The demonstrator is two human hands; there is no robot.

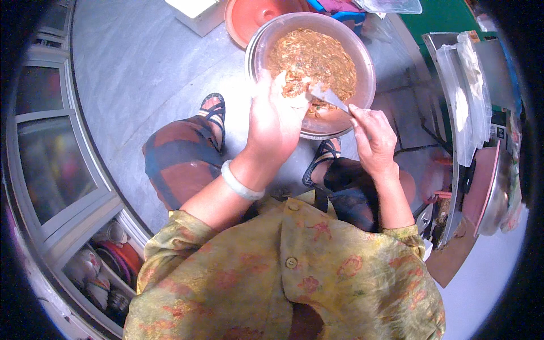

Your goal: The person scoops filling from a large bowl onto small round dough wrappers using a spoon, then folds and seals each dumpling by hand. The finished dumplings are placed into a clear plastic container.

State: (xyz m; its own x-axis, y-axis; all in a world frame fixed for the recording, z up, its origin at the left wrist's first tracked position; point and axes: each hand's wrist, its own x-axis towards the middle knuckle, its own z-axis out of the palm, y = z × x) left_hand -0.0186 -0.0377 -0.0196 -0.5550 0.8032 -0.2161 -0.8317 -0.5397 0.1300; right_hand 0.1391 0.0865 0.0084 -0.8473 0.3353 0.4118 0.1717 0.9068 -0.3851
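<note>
A large metal basin (pixel 366 74) is in front of my knees, holding a wide mound of brown, shredded filling (pixel 318 51). Above its near left side, my left hand (pixel 274 121) is cupped palm up and carries a pale dough wrapper (pixel 297 101), washed out by glare. A bit of filling appears on the wrapper. Between thumb and fingers, my right hand (pixel 376 134) pinches the narrow end of a flat, pointed spatula (pixel 332 98). The spatula's broad tip, with some filling on it, is at the wrapper; whether they touch is hard to tell.
Behind the basin is a red plastic basin (pixel 240 21), with a white box (pixel 197 17) to its left. Clear plastic sheets (pixel 461 97) and a metal bowl (pixel 497 195) stand at the right. A glazed cabinet (pixel 55 165) lines the left side. My sandalled feet flank the basin's near side.
</note>
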